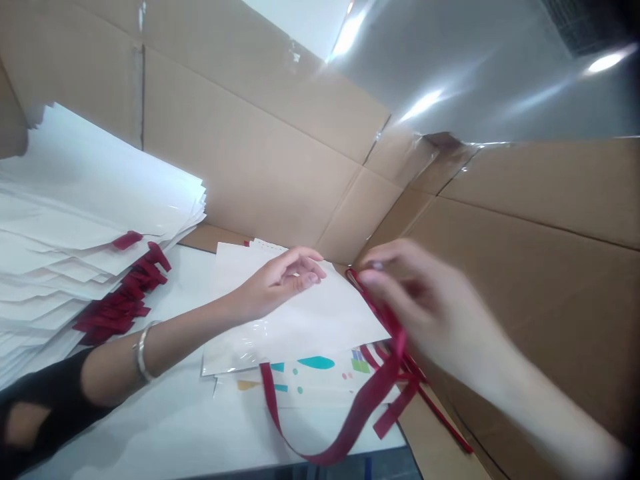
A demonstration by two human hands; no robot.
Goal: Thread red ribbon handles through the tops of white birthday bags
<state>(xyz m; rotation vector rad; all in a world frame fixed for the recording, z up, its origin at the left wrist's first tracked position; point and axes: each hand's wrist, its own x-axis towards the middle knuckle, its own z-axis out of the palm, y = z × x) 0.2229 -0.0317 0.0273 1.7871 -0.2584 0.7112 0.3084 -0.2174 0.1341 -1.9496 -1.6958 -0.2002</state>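
Note:
My left hand [295,277] hovers over a white sheet [300,327], its fingers loosely curled, with a gap to the thumb and nothing seen in it. To its right, my right hand [415,287] is blurred, its thumb and forefinger brought together. A dark red ribbon [355,413] hangs from behind its fingers and loops down toward the table's front edge. The exact grip point is hidden by the fingers. Beneath the white sheet, a printed sheet [320,380] with coloured shapes shows partly.
At the left stands a tall stack of white paper pieces [100,193] with dark red ribbon ends [120,300] sticking out. Cardboard walls [260,147] enclose the back and right of the white table [200,433]. More red ribbon [445,420] lies along the right edge.

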